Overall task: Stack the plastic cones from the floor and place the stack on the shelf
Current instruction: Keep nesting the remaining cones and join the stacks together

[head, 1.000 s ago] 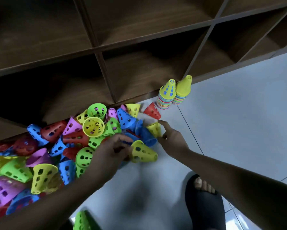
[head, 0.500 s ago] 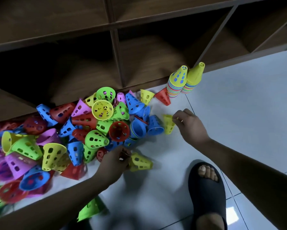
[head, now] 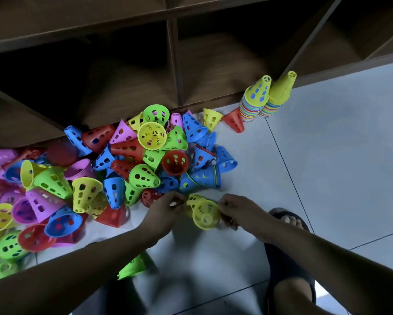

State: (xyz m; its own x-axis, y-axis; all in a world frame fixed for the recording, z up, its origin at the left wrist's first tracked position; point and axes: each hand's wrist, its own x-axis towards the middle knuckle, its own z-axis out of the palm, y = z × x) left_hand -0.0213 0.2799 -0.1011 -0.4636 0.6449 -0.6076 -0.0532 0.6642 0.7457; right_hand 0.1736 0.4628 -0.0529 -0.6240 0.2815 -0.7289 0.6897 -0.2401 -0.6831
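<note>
So both sets of fingers are curled onto the yellow cones (head: 205, 215) just above the floor (head: 327, 155). The left hand (head: 166, 209) pinches the narrow end with its fingers (head: 176, 198), and the right hand (head: 237, 211) grips the wide rim, whose open mouth faces up at the camera. Looks like two yellow ones, one partly inside the other, though it's a bit blurry there so I can't say how far in. Just beyond the hands is the pile (head: 132, 160), a big loose heap of blue, red, green, purple and yellow cones lying every which way, spread left along the foot of the shelf (head: 175, 64). Off to the right, well apart from the hands, two stacks (head: 253, 103) stand upright side by side against the shelf's bottom edge, with a red cone (head: 234, 120) tipped over right next to them. Nearer the camera, a green cone (head: 134, 267) lies between the forearms, and a foot in a dark sandal (head: 286, 258) sits under the right arm.
</note>
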